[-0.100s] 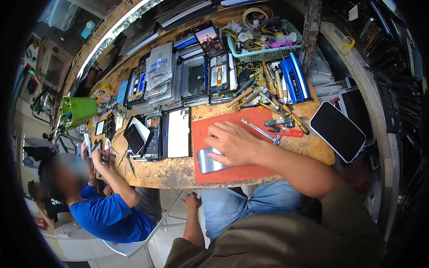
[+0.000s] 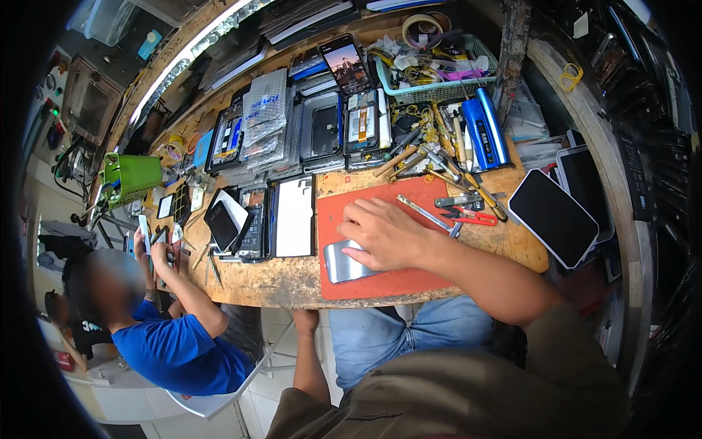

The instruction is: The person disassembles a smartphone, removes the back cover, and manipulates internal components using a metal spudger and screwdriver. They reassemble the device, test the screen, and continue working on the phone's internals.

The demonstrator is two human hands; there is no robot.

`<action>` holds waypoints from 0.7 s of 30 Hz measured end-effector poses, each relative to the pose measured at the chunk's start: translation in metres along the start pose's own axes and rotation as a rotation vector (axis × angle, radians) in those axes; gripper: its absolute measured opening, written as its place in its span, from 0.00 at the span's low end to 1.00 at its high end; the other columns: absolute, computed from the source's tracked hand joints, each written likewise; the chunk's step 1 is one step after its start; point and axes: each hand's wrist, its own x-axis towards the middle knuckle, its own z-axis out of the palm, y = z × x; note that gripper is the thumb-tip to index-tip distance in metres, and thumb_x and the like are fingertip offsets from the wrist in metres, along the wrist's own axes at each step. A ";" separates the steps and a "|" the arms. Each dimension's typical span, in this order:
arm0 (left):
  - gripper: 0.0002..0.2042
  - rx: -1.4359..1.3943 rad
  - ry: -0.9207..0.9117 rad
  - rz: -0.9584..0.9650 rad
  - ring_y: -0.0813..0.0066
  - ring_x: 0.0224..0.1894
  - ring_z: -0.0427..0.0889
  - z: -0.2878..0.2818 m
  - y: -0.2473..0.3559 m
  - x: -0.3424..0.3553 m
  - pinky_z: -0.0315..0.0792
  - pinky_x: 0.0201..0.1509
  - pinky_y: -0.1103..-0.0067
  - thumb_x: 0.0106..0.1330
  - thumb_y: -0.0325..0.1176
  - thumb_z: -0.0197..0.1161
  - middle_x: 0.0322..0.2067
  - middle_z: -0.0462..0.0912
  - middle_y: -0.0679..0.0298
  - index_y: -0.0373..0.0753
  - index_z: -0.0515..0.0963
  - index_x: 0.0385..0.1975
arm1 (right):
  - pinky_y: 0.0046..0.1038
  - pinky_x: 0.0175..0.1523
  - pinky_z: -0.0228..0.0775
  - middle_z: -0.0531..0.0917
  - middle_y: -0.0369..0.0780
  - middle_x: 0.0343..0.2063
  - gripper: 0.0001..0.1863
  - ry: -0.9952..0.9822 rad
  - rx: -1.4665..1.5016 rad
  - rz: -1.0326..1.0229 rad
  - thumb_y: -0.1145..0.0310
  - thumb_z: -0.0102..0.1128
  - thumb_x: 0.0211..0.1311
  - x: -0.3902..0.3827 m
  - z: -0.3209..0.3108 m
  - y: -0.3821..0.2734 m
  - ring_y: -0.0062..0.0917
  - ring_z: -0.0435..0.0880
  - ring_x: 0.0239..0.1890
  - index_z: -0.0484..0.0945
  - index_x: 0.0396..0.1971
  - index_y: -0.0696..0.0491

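A silver phone point(image 2: 338, 265) lies on the red mat point(image 2: 409, 282) at the front of the bench. My right hand point(image 2: 380, 234) rests over its upper right part, fingers curled and thumb lying on the phone's surface; the fingertips are partly hidden. Below the bench's front edge is my left hand point(image 2: 306, 320), its fingers out of sight beneath the wood. Close beyond my right hand lie a metal caliper-like tool point(image 2: 424, 212) and red-handled snips point(image 2: 472, 217).
Opened phones and a white panel point(image 2: 294, 219) lie left of the mat. Behind it are screwdrivers, a blue cylindrical device point(image 2: 484, 130), a propped phone point(image 2: 345, 67) and a cluttered basket point(image 2: 439, 89). A black-screened tablet point(image 2: 553, 218) leans at right. A person in blue point(image 2: 183, 351) sits left.
My left hand has moved up and slightly left, so its fingers now pass under the bench edge. My right hand stays on the phone. The view has shifted slightly.
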 end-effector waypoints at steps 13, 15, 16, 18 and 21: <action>0.26 -0.301 0.567 0.182 0.40 0.60 0.82 -0.042 0.022 -0.002 0.74 0.66 0.56 0.65 0.41 0.74 0.61 0.84 0.44 0.34 0.82 0.59 | 0.38 0.50 0.72 0.78 0.41 0.40 0.15 0.031 -0.010 0.009 0.61 0.76 0.59 0.005 0.005 -0.001 0.35 0.80 0.47 0.81 0.36 0.55; 0.27 -0.286 0.451 0.146 0.38 0.65 0.78 -0.038 0.023 -0.007 0.68 0.72 0.53 0.64 0.44 0.74 0.63 0.82 0.44 0.36 0.82 0.61 | 0.38 0.50 0.72 0.78 0.41 0.39 0.15 0.039 -0.015 0.010 0.62 0.76 0.59 0.006 0.006 0.000 0.35 0.79 0.46 0.81 0.36 0.55; 0.28 -0.260 0.408 0.182 0.38 0.68 0.75 -0.035 0.021 -0.011 0.64 0.74 0.52 0.64 0.45 0.73 0.64 0.81 0.43 0.37 0.82 0.61 | 0.38 0.51 0.72 0.78 0.41 0.39 0.15 0.044 -0.009 0.009 0.62 0.76 0.59 0.006 0.007 -0.001 0.35 0.79 0.46 0.81 0.36 0.55; 0.28 -0.180 0.264 0.078 0.40 0.72 0.70 -0.026 0.023 -0.019 0.58 0.78 0.50 0.65 0.47 0.72 0.67 0.79 0.44 0.39 0.82 0.62 | 0.39 0.52 0.71 0.78 0.41 0.40 0.16 0.025 0.005 0.024 0.61 0.76 0.59 0.005 0.007 -0.002 0.36 0.80 0.47 0.82 0.38 0.55; 0.25 -0.002 0.087 -0.096 0.42 0.74 0.68 -0.041 0.040 -0.040 0.54 0.81 0.51 0.68 0.47 0.68 0.68 0.78 0.46 0.41 0.83 0.62 | 0.41 0.56 0.71 0.81 0.43 0.43 0.19 0.050 0.030 0.030 0.57 0.74 0.61 0.008 0.006 -0.003 0.38 0.80 0.50 0.83 0.43 0.57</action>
